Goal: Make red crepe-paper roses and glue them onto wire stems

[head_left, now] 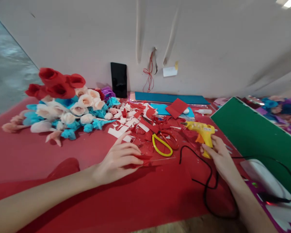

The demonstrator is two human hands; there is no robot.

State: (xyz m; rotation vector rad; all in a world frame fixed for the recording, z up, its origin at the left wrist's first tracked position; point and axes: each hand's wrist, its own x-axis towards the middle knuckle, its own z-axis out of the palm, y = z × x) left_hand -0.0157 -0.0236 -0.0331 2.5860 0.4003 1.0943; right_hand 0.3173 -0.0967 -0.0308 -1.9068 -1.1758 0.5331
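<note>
My left hand (pixel 121 158) pinches a small piece of red crepe paper (pixel 146 158) just above the red tabletop. A thin stick (pixel 163 159) sticks out of the paper to the right. In my right hand (pixel 219 153) is a yellow hot glue gun (pixel 200 127), held by the lower end of its handle with the nozzle facing left. Its orange trigger (pixel 199 139) shows in front of my fingers. Between my hands lie scissors with yellow and red handles (pixel 162 146), their blades partly hidden among paper scraps (pixel 132 119).
Paper flowers (pixel 79 108) in red, cream and blue are heaped at the left. A black phone (pixel 118 80) leans on the wall. At the right stand a green board (pixel 254 132) and a white power strip (pixel 264 178). A black cord (pixel 210 181) loops across the table.
</note>
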